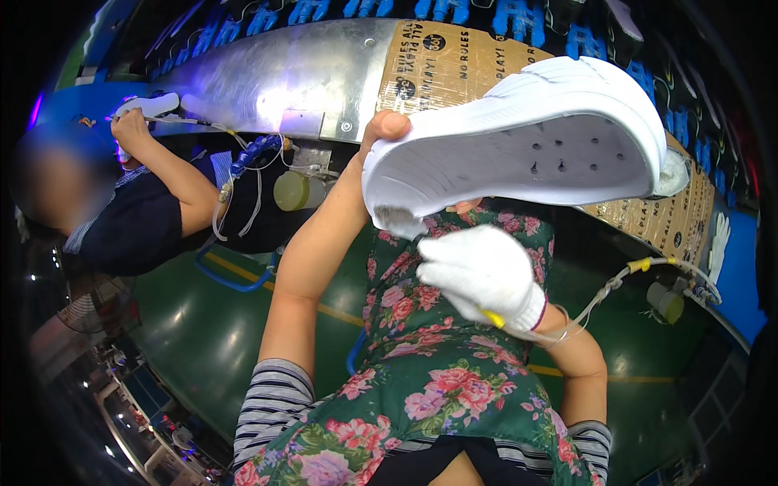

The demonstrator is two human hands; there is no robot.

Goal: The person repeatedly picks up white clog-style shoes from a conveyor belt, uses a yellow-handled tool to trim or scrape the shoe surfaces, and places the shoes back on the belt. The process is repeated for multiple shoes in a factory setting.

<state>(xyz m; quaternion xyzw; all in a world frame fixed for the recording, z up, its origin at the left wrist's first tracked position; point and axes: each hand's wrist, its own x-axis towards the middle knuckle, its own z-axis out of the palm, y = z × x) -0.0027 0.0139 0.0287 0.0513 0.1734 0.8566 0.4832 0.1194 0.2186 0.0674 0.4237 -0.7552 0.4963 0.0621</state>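
Observation:
A large white shoe sole [510,174] is held up with its hollow inner side facing me, several small holes showing in its wide end. My bare left hand [384,131] grips it, the thumb over the upper rim at the narrow end and fingertips showing below the lower edge. In my white-gloved right hand [484,271] is a brush [398,220]; its greyish bristles touch the rim of the narrow end. A thin clear hose [596,301] with yellow tape runs along my right wrist. The brush's handle is mostly hidden by the glove.
Behind the sole lies a metal bench [324,73] partly covered with printed cardboard [438,69]. Blue clamps [519,20] line the far side. At left, a co-worker's hand [130,125] holds another white sole [158,104]. A yellow-lidded jar [296,191] stands nearby.

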